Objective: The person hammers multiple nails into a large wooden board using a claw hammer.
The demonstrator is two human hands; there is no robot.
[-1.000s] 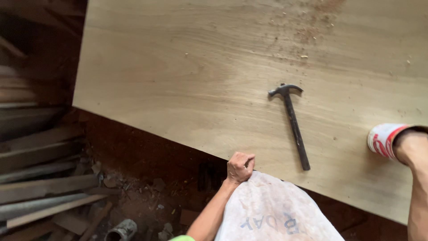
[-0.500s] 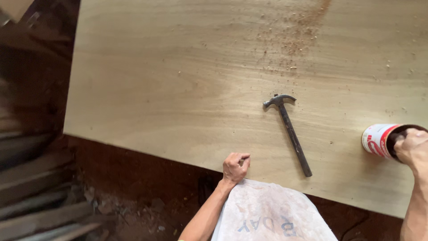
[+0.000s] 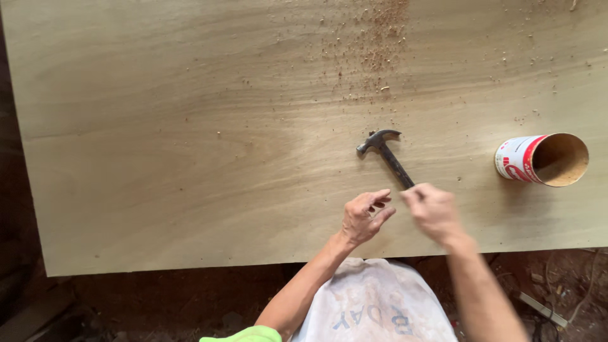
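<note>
Left hand (image 3: 363,216) fingers loosely curled, holding nothing | right hand (image 3: 432,210) blurred over hammer (image 3: 386,155) handle, grip unclear | hammer lies on plywood table (image 3: 190,139) | open can (image 3: 542,159) well right

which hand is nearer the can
Right. The right hand lies over the hammer handle, with the can up and to its right. The left hand sits further left, on the far side of the right hand from the can.
</note>
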